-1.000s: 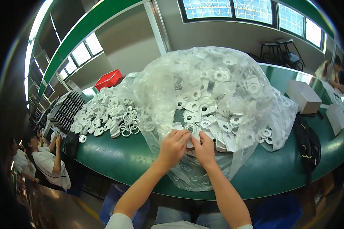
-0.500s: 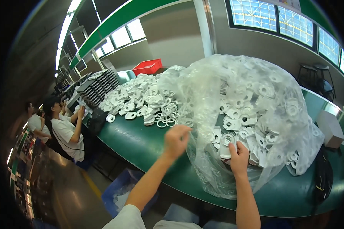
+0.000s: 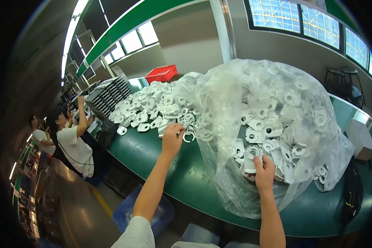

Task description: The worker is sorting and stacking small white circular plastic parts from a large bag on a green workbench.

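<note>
My right hand [image 3: 265, 175] grips a white plastic part [image 3: 250, 166] with a round ring-shaped opening, thumb and fingers at its right side. It holds the part at the mouth of a clear plastic bag [image 3: 225, 165] full of similar white parts. To the left, my left hand [image 3: 172, 140] is over the front of a heap of white parts [image 3: 146, 105], beside loose white rings [image 3: 189, 136]. Its fingers are curled together, and whatever lies in them is hidden.
The green table [image 3: 140, 155] curves across the view. A red bin [image 3: 161, 73] and stacked dark trays [image 3: 107, 96] stand at the back left. A white box [image 3: 359, 139] and a black pouch [image 3: 351, 192] lie right. A blue bin [image 3: 126, 208] sits below. Co-workers [image 3: 74, 144] work far left.
My left hand has moved left and away from me, from the bag's edge to the rings. My right hand keeps the white part in about the same place. A co-worker's arm has risen.
</note>
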A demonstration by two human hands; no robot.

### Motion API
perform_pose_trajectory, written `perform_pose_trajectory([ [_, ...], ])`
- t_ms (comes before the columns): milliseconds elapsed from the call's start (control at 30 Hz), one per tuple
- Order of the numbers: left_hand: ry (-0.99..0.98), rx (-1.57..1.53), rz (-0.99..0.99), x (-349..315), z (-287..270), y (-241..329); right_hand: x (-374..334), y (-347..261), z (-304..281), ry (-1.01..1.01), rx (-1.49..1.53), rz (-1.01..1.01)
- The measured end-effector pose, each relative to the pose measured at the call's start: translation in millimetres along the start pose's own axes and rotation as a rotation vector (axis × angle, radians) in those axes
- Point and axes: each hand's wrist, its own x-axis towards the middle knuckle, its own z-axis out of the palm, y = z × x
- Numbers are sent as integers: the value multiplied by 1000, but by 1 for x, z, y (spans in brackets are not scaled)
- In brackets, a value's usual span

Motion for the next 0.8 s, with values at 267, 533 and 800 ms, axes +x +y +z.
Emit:
perform_pose_trajectory([
  [267,-431,155,-147,-18,-1,-16,3,5,-1,-31,61,19],
  [533,-35,-375,-127,14,6,121,0,0,-1,-125,121,139],
  [800,-441,-1090,-403,-3,66,157,-3,-10,1,-115,245,262],
])
